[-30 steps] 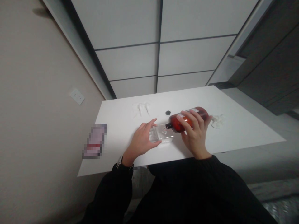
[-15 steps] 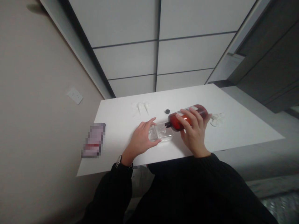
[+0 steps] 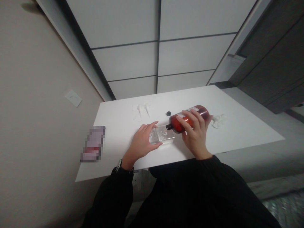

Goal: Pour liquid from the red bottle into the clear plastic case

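My right hand (image 3: 196, 136) is wrapped around a reddish-brown bottle (image 3: 175, 124), which is tipped far over with its dark neck pointing left. The neck is over a clear, divided plastic container (image 3: 166, 134) standing on the white table. Around the left end of that container, my left hand (image 3: 142, 141) is closed, thumb on the near side and fingers on the far side. Clear liquid seems to be in the container; its level cannot be made out. Behind the bottle neck lies a small black cap (image 3: 168, 113).
Two white nozzle-like pieces (image 3: 143, 110) lie at the back of the white table (image 3: 237, 126). Crumpled white material (image 3: 218, 121) rests right of the bottle. A blurred-out flat object (image 3: 93, 144) lies near the left edge, beside the wall with its socket (image 3: 73, 98).
The whole view has shifted slightly, so everything appears a little further left. Both hands keep their grip, and the bottle stays tipped over the container.
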`<state>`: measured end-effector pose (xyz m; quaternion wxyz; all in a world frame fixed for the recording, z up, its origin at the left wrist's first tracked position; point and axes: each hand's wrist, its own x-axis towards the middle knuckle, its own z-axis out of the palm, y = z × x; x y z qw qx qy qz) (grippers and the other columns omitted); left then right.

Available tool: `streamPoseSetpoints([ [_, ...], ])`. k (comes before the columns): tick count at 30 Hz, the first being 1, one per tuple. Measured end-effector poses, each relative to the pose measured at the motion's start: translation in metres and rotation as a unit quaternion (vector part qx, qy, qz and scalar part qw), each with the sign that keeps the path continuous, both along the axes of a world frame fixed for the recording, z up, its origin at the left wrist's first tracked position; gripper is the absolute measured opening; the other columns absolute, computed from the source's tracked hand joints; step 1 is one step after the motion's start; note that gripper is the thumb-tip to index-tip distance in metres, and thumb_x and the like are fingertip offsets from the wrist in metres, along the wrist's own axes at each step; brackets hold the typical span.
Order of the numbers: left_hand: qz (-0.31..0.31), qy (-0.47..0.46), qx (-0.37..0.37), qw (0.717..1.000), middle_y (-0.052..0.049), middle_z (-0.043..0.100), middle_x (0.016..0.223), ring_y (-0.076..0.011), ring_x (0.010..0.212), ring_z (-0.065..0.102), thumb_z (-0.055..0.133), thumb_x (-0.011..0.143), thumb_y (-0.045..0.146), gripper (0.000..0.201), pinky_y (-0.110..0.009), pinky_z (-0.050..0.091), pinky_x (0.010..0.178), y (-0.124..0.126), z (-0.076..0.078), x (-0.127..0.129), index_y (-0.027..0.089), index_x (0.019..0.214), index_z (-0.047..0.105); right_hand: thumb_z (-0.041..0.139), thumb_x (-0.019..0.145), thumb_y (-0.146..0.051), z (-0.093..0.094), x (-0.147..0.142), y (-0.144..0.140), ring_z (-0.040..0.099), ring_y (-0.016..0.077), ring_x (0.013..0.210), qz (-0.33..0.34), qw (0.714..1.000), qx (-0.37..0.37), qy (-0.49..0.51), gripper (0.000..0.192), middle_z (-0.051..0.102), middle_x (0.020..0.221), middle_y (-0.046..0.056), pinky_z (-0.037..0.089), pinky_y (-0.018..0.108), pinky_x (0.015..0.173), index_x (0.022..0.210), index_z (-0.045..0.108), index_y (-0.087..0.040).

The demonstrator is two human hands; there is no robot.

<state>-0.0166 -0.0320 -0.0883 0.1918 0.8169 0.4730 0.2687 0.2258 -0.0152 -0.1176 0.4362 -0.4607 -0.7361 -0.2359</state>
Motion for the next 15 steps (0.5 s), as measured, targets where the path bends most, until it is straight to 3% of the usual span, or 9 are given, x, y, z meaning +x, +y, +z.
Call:
streamPoseSetpoints([
  [15,0.000,0.002,0.003,1.000,-0.007,0.067,0.134,-0.0306,0.123,0.059,0.082,0.081,0.028,0.079,-0.052,0.047,0.110,0.0005,-0.0007,-0.0007,0.027,0.149,0.042,0.056,0.085,-0.001,0.0003,0.0000,0.0012,0.051,0.0290,0.140,-0.011,1.000,0.005,0.001,0.077,0.061,0.143,0.004,0.011,0.068,0.127,0.150,0.045,-0.042],
])
